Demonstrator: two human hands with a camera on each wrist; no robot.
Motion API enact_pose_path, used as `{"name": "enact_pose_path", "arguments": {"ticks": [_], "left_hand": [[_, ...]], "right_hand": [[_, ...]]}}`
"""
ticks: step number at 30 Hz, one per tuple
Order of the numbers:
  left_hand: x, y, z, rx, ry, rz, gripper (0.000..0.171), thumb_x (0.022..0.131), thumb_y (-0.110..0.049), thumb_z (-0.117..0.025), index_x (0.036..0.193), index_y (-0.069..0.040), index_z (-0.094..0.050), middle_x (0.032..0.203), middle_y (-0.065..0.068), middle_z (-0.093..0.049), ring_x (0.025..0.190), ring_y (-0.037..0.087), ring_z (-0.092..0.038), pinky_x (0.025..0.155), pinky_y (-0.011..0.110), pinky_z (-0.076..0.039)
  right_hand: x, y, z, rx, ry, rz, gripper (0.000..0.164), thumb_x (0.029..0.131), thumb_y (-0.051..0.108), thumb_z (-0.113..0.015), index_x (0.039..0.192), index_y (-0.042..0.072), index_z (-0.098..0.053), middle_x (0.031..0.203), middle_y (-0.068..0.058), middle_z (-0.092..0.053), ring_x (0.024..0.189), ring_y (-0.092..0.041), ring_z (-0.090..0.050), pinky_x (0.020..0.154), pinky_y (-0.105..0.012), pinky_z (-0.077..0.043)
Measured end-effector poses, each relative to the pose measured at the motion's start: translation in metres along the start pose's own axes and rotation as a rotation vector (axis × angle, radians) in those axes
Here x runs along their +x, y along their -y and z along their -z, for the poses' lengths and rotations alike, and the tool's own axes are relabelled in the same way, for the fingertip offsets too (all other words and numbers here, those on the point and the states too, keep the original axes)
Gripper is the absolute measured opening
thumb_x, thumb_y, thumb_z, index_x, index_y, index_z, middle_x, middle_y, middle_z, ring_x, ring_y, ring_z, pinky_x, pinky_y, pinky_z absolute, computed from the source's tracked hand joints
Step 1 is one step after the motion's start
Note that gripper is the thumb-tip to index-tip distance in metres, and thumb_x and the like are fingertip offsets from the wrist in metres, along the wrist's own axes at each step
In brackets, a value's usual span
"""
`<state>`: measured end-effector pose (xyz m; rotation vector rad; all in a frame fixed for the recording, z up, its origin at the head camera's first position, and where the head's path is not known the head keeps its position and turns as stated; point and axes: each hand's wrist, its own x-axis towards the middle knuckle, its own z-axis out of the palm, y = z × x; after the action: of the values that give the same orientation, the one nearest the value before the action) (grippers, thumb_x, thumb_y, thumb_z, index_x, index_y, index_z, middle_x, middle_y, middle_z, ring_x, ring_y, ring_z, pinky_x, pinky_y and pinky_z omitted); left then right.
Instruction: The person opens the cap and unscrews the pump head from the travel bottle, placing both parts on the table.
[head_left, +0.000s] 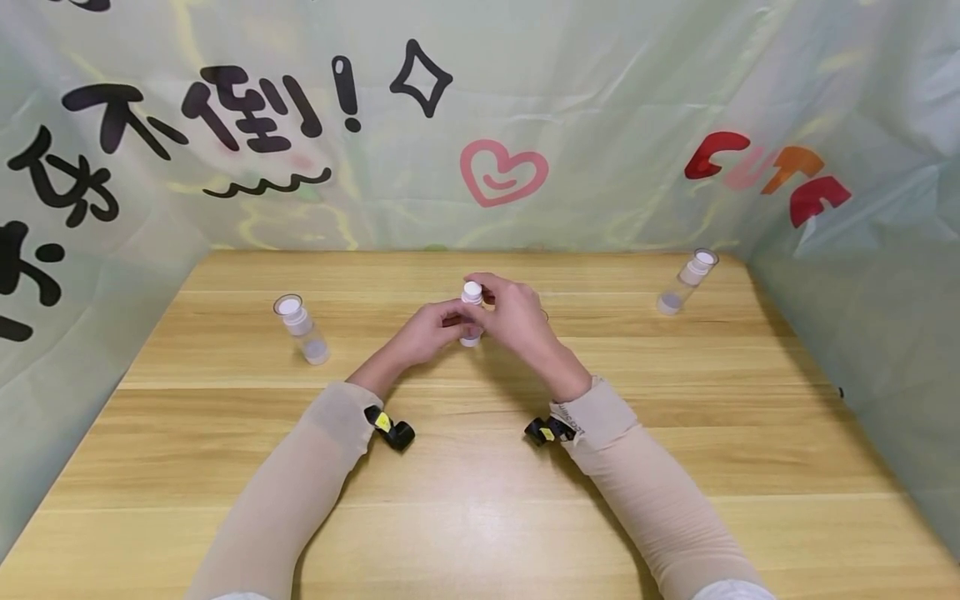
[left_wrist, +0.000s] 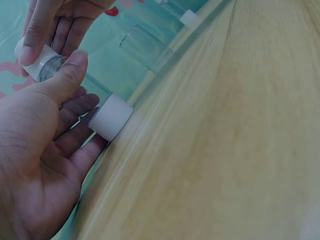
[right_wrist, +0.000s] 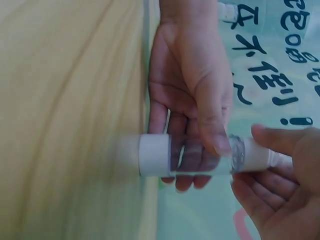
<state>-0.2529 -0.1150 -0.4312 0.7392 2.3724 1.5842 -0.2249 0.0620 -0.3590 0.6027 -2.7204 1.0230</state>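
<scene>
A small clear pump bottle (head_left: 471,293) with a white base and white top stands upright near the table's far side, between both hands. My left hand (head_left: 426,335) grips its clear body, thumb on the near side and fingers behind, as the right wrist view shows. With thumb and fingers, my right hand (head_left: 521,317) pinches the white collar (right_wrist: 254,154) at the top. The white base (left_wrist: 112,117) is right at the tabletop in the left wrist view. Behind my right hand stands a clear cylindrical cap (left_wrist: 145,49), mostly hidden in the head view.
One similar bottle with a clear cap on stands at the left (head_left: 303,331), and another capped bottle (head_left: 686,283) at the back right. A printed curtain (head_left: 600,100) hangs round the wooden table (head_left: 480,517). Both wrists carry small black cameras (head_left: 393,431).
</scene>
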Motion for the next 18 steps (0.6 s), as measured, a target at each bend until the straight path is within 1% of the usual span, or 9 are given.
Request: {"name": "enact_pose_path", "arguments": {"ticks": [4, 11, 14, 18], "left_hand": [[0.000, 0.000, 0.000, -0.011, 0.002, 0.014, 0.033, 0.095, -0.025, -0.066, 0.125, -0.010, -0.065, 0.120, 0.003, -0.067, 0.111, 0.016, -0.062, 0.093, 0.032, -0.052], [0.000, 0.000, 0.001, -0.012, 0.011, 0.026, 0.041, 0.094, -0.030, -0.067, 0.130, -0.011, -0.062, 0.120, 0.003, -0.067, 0.111, 0.016, -0.062, 0.095, 0.033, -0.051], [-0.001, -0.001, 0.001, -0.006, 0.013, 0.030, 0.041, 0.095, -0.030, -0.066, 0.130, -0.010, -0.062, 0.120, 0.004, -0.067, 0.110, 0.017, -0.062, 0.095, 0.034, -0.051], [-0.001, -0.001, 0.000, 0.000, 0.005, 0.037, 0.039, 0.095, -0.030, -0.066, 0.129, -0.010, -0.063, 0.120, 0.005, -0.067, 0.111, 0.017, -0.062, 0.095, 0.034, -0.051]], "right_hand": [[0.002, -0.005, 0.005, 0.068, 0.067, 0.014, 0.041, 0.090, 0.022, -0.073, 0.128, 0.007, -0.063, 0.112, -0.010, -0.070, 0.100, -0.022, -0.067, 0.081, -0.032, -0.056], [0.006, -0.017, 0.011, 0.258, 0.176, 0.062, 0.040, 0.091, 0.013, -0.071, 0.129, 0.003, -0.061, 0.115, -0.010, -0.068, 0.104, -0.022, -0.067, 0.087, -0.029, -0.055], [0.007, -0.021, 0.012, 0.298, 0.211, 0.086, 0.040, 0.092, 0.011, -0.069, 0.131, 0.003, -0.060, 0.118, -0.011, -0.067, 0.106, -0.021, -0.066, 0.088, -0.029, -0.055], [0.009, -0.024, 0.014, 0.311, 0.251, 0.107, 0.041, 0.094, 0.008, -0.066, 0.133, 0.000, -0.058, 0.122, -0.013, -0.066, 0.109, -0.022, -0.064, 0.091, -0.032, -0.053]]}}
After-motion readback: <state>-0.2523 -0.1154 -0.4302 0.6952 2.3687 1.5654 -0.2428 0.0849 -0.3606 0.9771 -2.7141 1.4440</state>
